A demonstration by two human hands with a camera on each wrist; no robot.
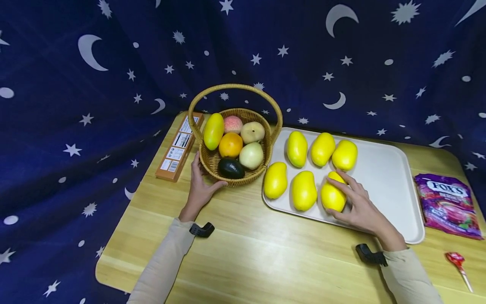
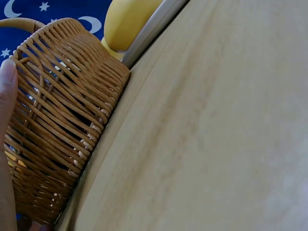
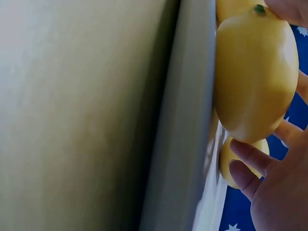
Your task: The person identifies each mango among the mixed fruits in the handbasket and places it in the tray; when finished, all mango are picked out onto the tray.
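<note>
Mostly clear, though both wrist views are cropped tight: the left one shows only basket weave and a fingertip, the right one a tray edge and one mango. Left hand [image 1: 200, 185] cups the wicker basket [image 1: 243, 179] wall, fingers curled round its base on the surface [image 1: 243, 253]. Basket holds a mango, peach, orange, two pale fruits, an avocado. Right hand [image 1: 357, 207] grasps the front-right mango [image 1: 332, 196], resting on the white tray [image 1: 383, 169] among six. Candy bag [image 1: 447, 204], lollipop [image 1: 457, 261] sit right of the tray; flat box [image 1: 179, 145] lies left of the basket.
</note>
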